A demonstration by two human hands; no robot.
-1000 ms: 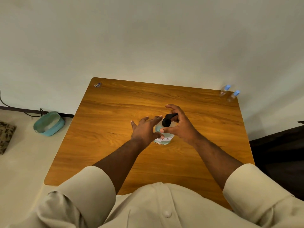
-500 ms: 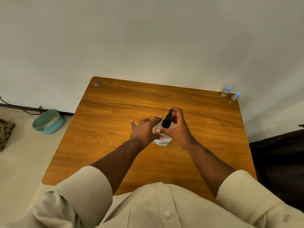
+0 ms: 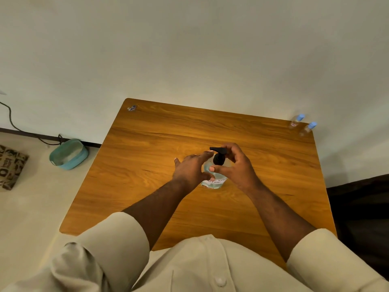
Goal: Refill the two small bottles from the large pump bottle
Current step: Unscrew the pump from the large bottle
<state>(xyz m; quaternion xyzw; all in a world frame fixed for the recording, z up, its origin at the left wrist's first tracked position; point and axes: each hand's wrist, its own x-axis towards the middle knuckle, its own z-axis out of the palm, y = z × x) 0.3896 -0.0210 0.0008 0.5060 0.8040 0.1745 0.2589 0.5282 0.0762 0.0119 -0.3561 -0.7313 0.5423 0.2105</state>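
Unscrewing pump at frame centre
My left hand (image 3: 190, 170) braces the pump bottle (image 3: 213, 182), fingers spread; right hand (image 3: 235, 165) pinches the pump head (image 3: 219, 155): twist at collar

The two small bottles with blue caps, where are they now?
In the head view, the two small bottles stand side by side at the wooden table's far right corner, beside the wall, apart from the pump bottle and both hands.

- The large pump bottle (image 3: 214, 180) stands upright mid-table (image 3: 147, 157).
- The left hand (image 3: 190, 170) rests against its left side, fingers spread.
- The right hand (image 3: 236, 168) curls around its black pump (image 3: 219, 157).
- 2 small bottles (image 3: 303, 125) stand well beyond it, at the table's far right corner.
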